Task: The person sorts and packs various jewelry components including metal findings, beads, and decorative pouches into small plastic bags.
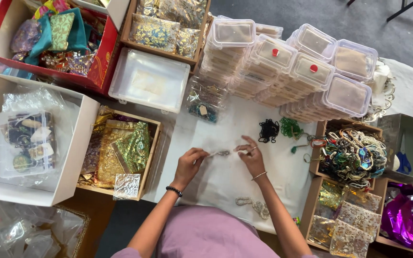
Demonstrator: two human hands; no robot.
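Plainly, the person was in the middle of handling one small silvery piece of jewellery (222, 153), stretched between both hands over the white cloth (225, 184) that covered the table. The left hand (190, 161) had its fingers curled in narrow and pinched one end of the piece; the right hand (250, 155) pinched the other end between thumb and forefinger, with the remaining fingers lifted and spread a little. The piece hung just above the cloth, between the two hands, too small to say whether it was a chain or a bracelet.

From where I stood it looked like the straightening or checking step, the piece drawn taut for a look. A next move, I judged, would call for a steady pinch at both ends and a careful lowering, since something that fine could tangle or slip.

Around the hands lay plenty more. A second pale beaded strand (254, 205) rested on the cloth near the person's body. A black bead bundle (268, 130) and a green one (290, 128) lay further out, beside a wooden tray (317, 157) heaped with bangles. Stacks of clear lidded plastic boxes (311, 71) stood behind, and to the left a tray of gold pouches (120, 153) sat well apart from the hands.
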